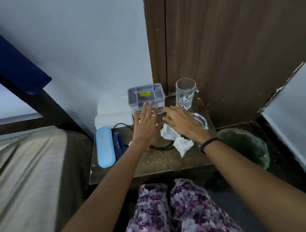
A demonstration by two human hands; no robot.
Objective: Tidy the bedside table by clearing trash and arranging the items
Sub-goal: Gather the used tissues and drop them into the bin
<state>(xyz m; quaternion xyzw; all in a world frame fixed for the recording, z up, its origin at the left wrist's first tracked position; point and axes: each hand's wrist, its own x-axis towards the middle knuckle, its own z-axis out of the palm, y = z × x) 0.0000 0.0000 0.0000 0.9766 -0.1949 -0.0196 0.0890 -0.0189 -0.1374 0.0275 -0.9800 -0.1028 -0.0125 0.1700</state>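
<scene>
Both hands are stretched out over the counter at the centre of the frame. The left hand is flat, fingers straight and spread, holding nothing; its fingertips reach the front of a grey plastic box with a yellow label, at the counter's far edge. The right hand is relaxed, fingers loosely extended, gripping nothing, hovering above a crumpled white tissue that lies near the counter's middle. Whether it touches the tissue cannot be told.

A clear drinking glass stands upright right of the box. A glass dish sits partly hidden beneath the right hand. A light blue case lies along the counter's left edge, with a dark blue item just beside it. A black cable runs behind the left hand. A green bin stands on the floor, right of the counter.
</scene>
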